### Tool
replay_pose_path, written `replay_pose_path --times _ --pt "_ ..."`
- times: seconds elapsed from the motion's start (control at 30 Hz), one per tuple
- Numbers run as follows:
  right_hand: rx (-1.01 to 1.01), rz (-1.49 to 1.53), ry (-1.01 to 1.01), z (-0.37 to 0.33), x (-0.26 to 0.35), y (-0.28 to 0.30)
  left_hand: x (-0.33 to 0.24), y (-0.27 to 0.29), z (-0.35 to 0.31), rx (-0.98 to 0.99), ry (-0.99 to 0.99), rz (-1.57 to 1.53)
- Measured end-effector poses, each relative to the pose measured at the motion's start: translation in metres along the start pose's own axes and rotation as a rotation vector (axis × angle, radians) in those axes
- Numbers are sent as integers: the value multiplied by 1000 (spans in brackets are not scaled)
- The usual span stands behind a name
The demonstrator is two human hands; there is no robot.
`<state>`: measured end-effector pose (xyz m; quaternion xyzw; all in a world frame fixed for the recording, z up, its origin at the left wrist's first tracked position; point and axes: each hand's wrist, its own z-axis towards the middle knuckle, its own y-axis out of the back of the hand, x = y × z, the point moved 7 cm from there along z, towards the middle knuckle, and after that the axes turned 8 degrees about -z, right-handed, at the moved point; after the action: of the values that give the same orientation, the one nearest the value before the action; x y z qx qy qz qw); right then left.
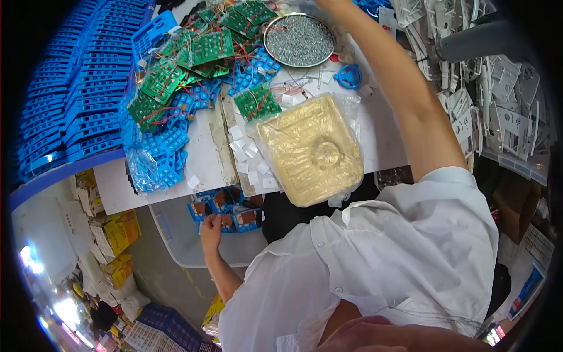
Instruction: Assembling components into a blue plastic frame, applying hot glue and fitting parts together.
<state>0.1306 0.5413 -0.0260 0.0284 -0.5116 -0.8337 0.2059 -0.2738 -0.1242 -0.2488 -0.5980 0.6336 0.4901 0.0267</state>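
Note:
My left hand [212, 230] is low over a clear plastic bin [170, 246] beside the table. Its fingers are drawn together against several blue and brown pieces [246, 220] in the bin; whether one is pinched between them is hidden. My right arm reaches across to the far edge, where only part of my right hand [331, 3] shows and the fingers are cut off. A square, pale yellow panel [299, 141] with a round raised centre lies in clear plastic wrap at the table's front edge. A round tray of small metal screws [300, 40] stands near my right forearm.
Green circuit boards [208, 48] with red wires are heaped on blue plastic parts [155, 158]. Tall stacks of blue frames [94, 82] rise at left. White plastic parts [510, 88] fill a container at right. A blue ring [348, 77] and small white squares [240, 152] lie on the table.

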Motion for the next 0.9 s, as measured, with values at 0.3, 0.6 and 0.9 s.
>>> replay_pose_path --times 0.3,0.6,0.9 --pt "464 442 646 -253 113 167 -336 4 -109 78 -778 166" --pt "448 276 563 -292 119 161 -415 -143 -140 433 -1403 300" --pt "332 161 120 -283 7 237 -411 -156 -144 422 -1398 458"
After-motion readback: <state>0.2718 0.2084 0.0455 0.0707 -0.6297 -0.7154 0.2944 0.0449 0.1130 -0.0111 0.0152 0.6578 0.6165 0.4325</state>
